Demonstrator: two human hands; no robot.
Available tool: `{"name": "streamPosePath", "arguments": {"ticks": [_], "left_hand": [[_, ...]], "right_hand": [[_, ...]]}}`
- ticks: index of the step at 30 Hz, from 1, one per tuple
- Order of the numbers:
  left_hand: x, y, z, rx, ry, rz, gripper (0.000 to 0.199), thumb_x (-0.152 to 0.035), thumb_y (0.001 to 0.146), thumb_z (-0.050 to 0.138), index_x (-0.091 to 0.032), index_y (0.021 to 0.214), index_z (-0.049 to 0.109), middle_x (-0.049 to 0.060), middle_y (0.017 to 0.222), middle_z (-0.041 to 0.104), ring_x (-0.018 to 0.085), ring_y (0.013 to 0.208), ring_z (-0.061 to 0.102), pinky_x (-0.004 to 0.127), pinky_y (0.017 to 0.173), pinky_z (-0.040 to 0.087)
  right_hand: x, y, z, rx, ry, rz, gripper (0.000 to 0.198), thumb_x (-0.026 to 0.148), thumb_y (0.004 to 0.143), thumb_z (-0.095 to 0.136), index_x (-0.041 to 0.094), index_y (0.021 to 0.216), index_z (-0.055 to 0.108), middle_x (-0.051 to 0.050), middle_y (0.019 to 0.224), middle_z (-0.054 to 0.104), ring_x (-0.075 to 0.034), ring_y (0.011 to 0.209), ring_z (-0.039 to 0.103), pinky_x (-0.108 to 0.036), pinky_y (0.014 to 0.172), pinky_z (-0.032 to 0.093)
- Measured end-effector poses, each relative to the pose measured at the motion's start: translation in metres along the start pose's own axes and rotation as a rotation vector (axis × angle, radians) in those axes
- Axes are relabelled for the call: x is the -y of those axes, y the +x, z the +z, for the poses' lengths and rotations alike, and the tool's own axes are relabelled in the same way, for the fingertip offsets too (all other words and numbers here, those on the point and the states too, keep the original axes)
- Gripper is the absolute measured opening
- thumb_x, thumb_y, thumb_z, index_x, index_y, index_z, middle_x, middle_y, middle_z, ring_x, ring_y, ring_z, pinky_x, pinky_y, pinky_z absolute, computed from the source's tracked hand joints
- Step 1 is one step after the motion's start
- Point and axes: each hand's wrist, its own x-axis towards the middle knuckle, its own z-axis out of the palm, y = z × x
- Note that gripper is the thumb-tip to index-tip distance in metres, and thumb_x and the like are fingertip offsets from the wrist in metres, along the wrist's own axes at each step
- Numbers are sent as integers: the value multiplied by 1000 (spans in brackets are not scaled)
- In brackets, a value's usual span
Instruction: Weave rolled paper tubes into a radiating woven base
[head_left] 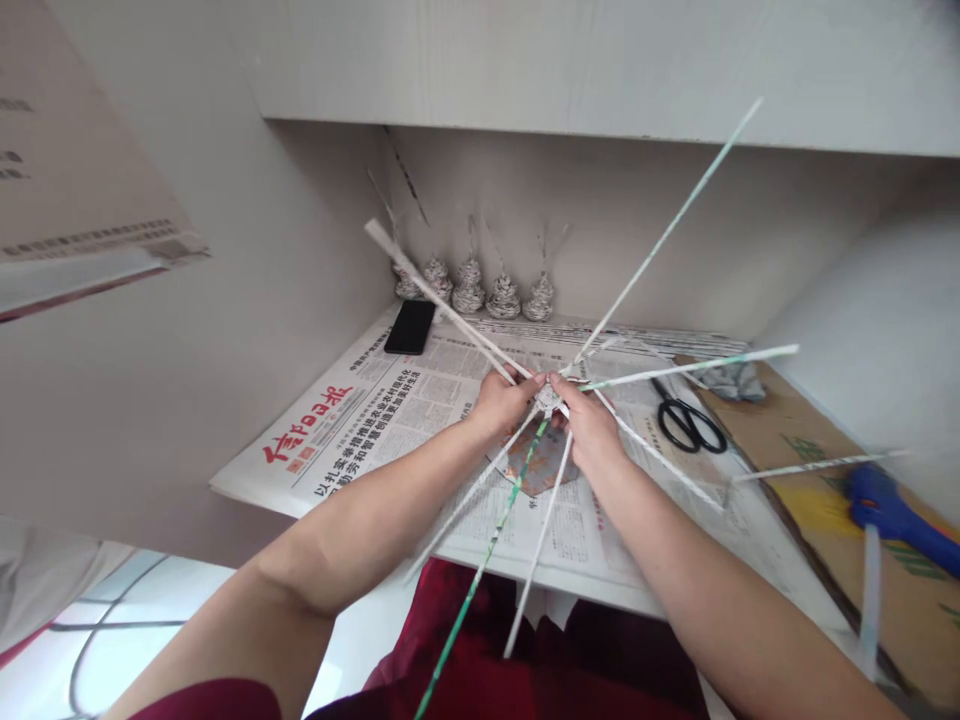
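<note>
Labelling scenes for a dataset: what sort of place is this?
Probably a small craft workspace; home or workshop, I can't tell. Signs: a radiating paper-stick piece in hand, a row of coiled gourd-shaped pieces along the back wall, and a blue glue gun at right.

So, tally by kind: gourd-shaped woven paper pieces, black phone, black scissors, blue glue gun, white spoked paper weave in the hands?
Gourd-shaped woven paper pieces: 5
Black phone: 1
Black scissors: 1
Blue glue gun: 1
White spoked paper weave: 1
Total: 9
</note>
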Motion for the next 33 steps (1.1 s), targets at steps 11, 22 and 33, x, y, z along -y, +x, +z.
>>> {"name": "streamPosePath", "arguments": {"ticks": [11, 22, 33], "left_hand": [[-4, 2, -14, 466, -12, -218, 46, -29, 61, 84, -16, 102, 68, 9, 91, 71, 13, 70, 66, 23, 62, 54], [0, 5, -15, 531, -143, -361, 43, -45, 65, 80, -13, 92, 72, 7, 81, 70, 12, 68, 65, 17, 56, 51], [-2, 7, -15, 434, -187, -388, 40, -35, 55, 87, -8, 82, 73, 7, 74, 71, 13, 67, 64, 23, 64, 50]], "right_hand": [[35, 25, -35, 218, -8, 346, 24, 31, 68, 68, 18, 55, 53, 4, 39, 45, -7, 32, 35, -20, 32, 27], [7, 7, -23, 288, -126, 80, 23, 37, 60, 75, 18, 72, 71, -1, 61, 67, -15, 50, 57, -25, 45, 41], [14, 1, -20, 219, -124, 137, 20, 34, 61, 72, 16, 65, 64, 1, 53, 61, -11, 44, 52, -20, 37, 38]]}}
